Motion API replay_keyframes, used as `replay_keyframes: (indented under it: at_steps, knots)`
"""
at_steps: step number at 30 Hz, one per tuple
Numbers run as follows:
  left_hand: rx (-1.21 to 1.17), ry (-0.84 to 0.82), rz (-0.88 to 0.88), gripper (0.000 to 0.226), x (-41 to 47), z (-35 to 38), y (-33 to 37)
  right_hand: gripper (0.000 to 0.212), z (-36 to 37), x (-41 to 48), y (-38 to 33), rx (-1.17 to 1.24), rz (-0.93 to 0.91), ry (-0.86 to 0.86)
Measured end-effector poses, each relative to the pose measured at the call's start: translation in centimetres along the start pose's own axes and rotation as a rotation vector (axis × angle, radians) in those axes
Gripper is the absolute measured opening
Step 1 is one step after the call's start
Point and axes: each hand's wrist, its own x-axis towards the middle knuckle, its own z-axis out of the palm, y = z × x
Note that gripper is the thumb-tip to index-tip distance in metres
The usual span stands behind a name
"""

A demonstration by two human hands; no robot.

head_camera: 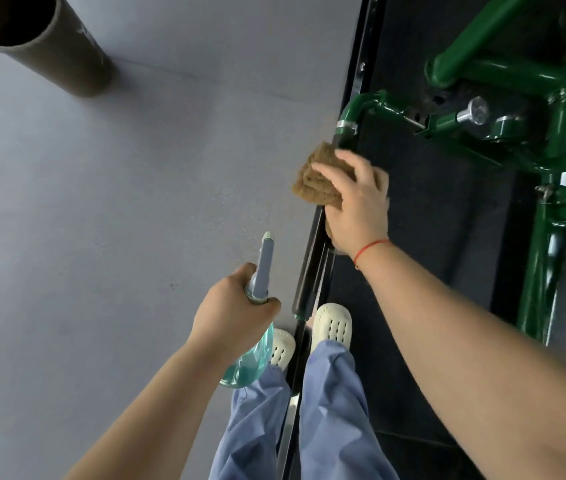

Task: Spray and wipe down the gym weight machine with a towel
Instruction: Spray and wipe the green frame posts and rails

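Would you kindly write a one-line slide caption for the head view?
Right hand grips a brown towel on the black handle of the green machine; left hand holds a spray bottle.

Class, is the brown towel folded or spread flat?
Folded: the towel shows stacked layers at its edge, bunched under the right hand gripping it.

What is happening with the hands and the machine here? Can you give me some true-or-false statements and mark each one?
1. The left hand grips the spray bottle. True.
2. The towel is blue. False: it is brown.
3. The right hand holds the towel against a black bar. True.
4. The machine frame is red. False: it is green.
5. The towel lies on the floor. False: the right hand holds it.
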Motion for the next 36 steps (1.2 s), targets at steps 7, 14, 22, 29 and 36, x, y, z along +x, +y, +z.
replay_keyframes:
  at_steps: [7,14,22,29,36]
  knots:
    - [0.087,0.017,-0.046,0.017,-0.9,0.3,4.3,0.058,0.3,-10.6,2.0,0.136,-0.107,-0.365]
    - [0.069,0.046,-0.124,0.023,-1.0,2.2,7.1,0.053,-6.5,-4.7,3.0,0.625,0.273,-0.308]
    - [-0.001,0.082,-0.135,0.048,1.1,4.5,9.1,0.061,-5.9,6.0,2.6,1.120,0.847,-0.193]
    - [0.082,-0.039,-0.155,0.018,2.4,5.0,9.8,0.019,-4.5,4.8,6.5,1.013,0.975,-0.525]
    - [0.060,-0.034,-0.172,0.018,2.4,6.0,9.6,0.025,-3.7,9.0,7.7,1.107,1.033,-0.433]
